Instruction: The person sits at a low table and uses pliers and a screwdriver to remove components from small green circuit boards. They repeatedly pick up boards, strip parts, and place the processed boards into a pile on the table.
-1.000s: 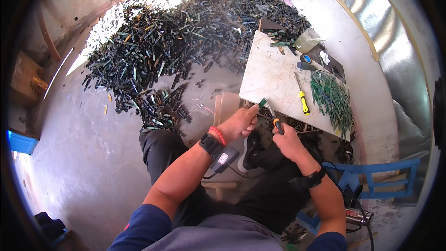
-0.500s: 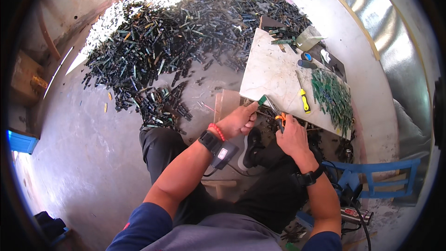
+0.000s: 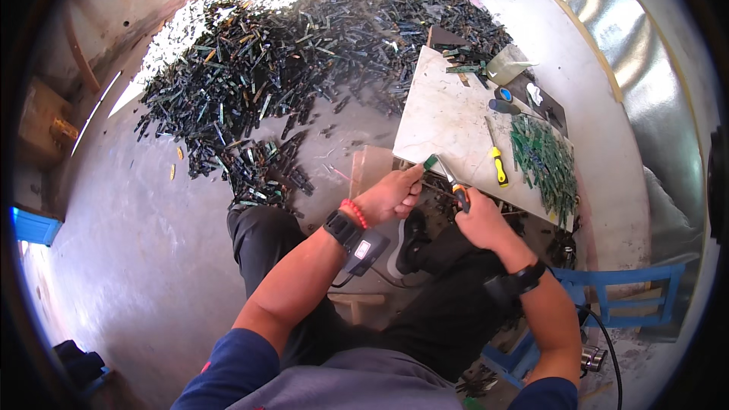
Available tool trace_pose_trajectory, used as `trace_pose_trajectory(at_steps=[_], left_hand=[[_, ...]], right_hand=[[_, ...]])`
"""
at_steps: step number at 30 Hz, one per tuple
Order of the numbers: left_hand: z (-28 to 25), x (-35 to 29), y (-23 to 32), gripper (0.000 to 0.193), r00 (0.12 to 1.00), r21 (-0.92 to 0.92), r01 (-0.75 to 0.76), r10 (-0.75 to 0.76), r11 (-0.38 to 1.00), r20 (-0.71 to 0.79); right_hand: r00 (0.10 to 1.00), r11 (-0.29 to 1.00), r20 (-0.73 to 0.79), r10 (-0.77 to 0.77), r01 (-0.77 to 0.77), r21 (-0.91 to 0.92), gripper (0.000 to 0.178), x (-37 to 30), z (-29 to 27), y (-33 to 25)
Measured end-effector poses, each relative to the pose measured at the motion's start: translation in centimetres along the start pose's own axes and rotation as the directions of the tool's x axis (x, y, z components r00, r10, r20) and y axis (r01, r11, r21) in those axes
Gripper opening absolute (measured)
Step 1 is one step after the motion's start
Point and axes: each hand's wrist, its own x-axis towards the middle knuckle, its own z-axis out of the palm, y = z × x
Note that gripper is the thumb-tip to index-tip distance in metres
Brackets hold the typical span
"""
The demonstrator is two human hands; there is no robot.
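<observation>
My left hand (image 3: 392, 196) is closed, pinching a small green strip (image 3: 430, 162) between thumb and forefinger at the near edge of the white board (image 3: 433, 118). My right hand (image 3: 483, 220) wraps round a hand tool with an orange-and-black handle (image 3: 461, 196). Its metal end (image 3: 446, 172) reaches the strip; whether it grips or only touches cannot be made out. On the board, right of the tool, lies a yellow-and-black screwdriver (image 3: 498, 167). Farther right is a heap of thin green strips (image 3: 543, 159).
A large pile of dark strips (image 3: 250, 83) covers the floor ahead and to the left. On the board's far side stand a translucent container (image 3: 507, 65) and a dark-handled tool (image 3: 504, 106). A blue chair (image 3: 619, 288) is at right; a cable (image 3: 611, 342) hangs beside my right arm.
My right forearm has swung outward to the right, and the tool in that hand has turned slightly. My left hand and the green strip stay almost in place.
</observation>
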Motion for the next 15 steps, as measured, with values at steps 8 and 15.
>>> trace_pose_trajectory(at_steps=[8, 15], left_hand=[[-1.6, -0.4, 0.2, 0.043, 0.997, 0.025, 0.014, -0.016, 1.000, 0.070], [-0.9, 0.2, -0.3, 0.048, 1.000, 0.071, -0.007, 0.008, 0.997, -0.007]], right_hand=[[0.641, 0.034, 0.743, -0.192, -0.752, 0.658, 0.024, 0.2, -2.6, 2.7], [0.954, 0.945, -0.230, -0.192, 0.117, -0.306, 0.027, -0.5, 1.7, 0.8]])
